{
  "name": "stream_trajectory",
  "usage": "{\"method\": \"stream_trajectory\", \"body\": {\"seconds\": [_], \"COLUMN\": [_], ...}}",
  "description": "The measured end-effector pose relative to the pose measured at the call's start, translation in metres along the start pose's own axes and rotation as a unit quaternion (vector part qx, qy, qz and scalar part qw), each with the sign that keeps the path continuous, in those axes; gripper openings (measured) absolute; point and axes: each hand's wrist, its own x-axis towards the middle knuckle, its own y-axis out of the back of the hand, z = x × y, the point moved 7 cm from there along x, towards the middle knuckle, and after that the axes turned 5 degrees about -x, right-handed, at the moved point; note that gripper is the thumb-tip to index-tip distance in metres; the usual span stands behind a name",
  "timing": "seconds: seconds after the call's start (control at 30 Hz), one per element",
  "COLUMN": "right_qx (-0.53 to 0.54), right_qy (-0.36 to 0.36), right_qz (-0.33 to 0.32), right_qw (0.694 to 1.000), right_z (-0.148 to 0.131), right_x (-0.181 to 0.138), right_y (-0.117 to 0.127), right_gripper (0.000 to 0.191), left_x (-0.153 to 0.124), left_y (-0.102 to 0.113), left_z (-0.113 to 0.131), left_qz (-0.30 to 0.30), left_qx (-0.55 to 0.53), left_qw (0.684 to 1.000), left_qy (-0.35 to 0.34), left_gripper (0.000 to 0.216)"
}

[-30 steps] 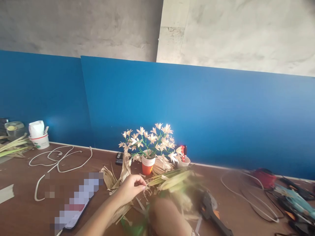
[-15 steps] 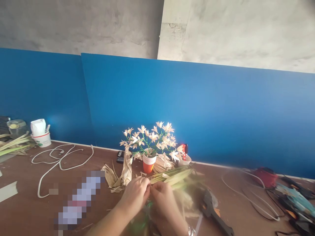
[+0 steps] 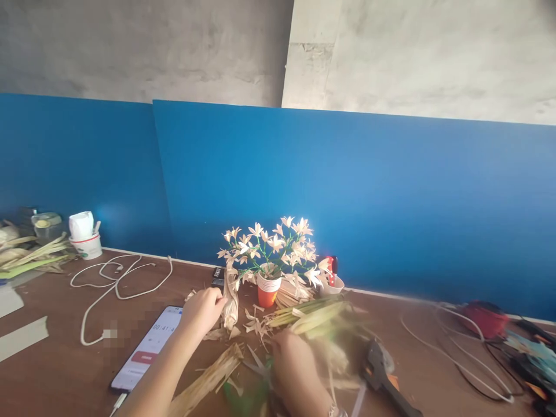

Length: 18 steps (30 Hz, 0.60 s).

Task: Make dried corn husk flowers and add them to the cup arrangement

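My left hand (image 3: 203, 313) is over the table, fingers curled closed beside a dried corn husk bundle (image 3: 230, 301); anything in its fingertips is hidden. Lower and to the right, my right hand (image 3: 296, 365) is closed too, with its fingertips mostly hidden. Grey blade-like shapes (image 3: 258, 364) lie just left of it, together with a blurred green thing (image 3: 247, 398). A dried husk piece (image 3: 212, 379) rests between my forearms. Husk scraps (image 3: 257, 325) lie in front of a paper cup (image 3: 267, 291) holding pale husk flowers (image 3: 275, 243) on green stems.
A phone (image 3: 145, 353) showing a timer lies by my left forearm. Greenish husks (image 3: 319, 315) spread behind my right hand. On the right are a dark tool shaped like a glue gun (image 3: 382, 370) and cables (image 3: 460, 359). A white cable (image 3: 115, 284) loops at left.
My hands were together in front of the cup. My left hand has moved left and away, toward the husk bundle; my right hand is slightly lower. The view has shifted slightly.
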Motion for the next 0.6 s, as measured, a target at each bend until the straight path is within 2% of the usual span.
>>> {"method": "stream_trajectory", "body": {"seconds": [0.1,0.33,0.47,0.6], "right_qx": [-0.035,-0.028,-0.05,-0.086], "right_qy": [0.003,-0.002,0.009,0.036], "right_qz": [-0.021,0.003,-0.016,-0.071], "right_qw": [0.999,1.0,0.999,0.993], "right_z": [0.0,0.002,-0.001,-0.003], "right_x": [0.002,0.004,0.001,-0.008], "right_y": [-0.004,0.004,0.01,0.009], "right_gripper": [0.03,0.033,0.029,0.018], "left_x": [0.005,0.007,0.002,-0.004], "left_y": [-0.002,0.005,-0.001,-0.004], "left_z": [-0.014,-0.035,-0.031,-0.02], "left_qz": [-0.007,-0.037,-0.091,-0.112], "left_qx": [0.001,-0.004,-0.05,-0.06], "left_qw": [1.0,0.998,0.994,0.992], "left_qy": [0.016,0.048,0.017,0.011], "left_gripper": [0.021,0.026,0.014,0.02]}}
